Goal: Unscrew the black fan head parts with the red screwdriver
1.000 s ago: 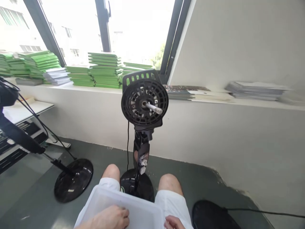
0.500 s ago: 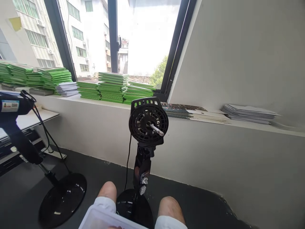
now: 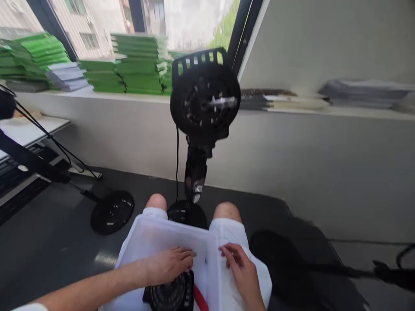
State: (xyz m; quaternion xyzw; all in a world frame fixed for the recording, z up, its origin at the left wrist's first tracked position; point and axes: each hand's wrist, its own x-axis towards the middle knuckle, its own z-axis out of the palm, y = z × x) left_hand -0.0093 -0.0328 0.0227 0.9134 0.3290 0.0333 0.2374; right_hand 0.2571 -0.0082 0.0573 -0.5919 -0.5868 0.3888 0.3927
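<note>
Resting on the lap, a bin (image 3: 152, 242) is reached into by the left hand (image 3: 168, 264), fingers loosely curled over a black grille (image 3: 170, 296), not gripped. The right hand (image 3: 241, 270), open, touches the bin's right edge. The fan motor (image 3: 205, 101) is bare; fitting is judged outstanding.

Nothing can be read here: no text, label, brand or number shows clearly on any surface.

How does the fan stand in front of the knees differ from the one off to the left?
The centre stand rises upright, with a round motor housing and a bare shaft on top; the left stand leans steeply, its top cut off by the frame. The centre base is half hidden behind the tray; the left base lies fully in view. Both are black.
</note>
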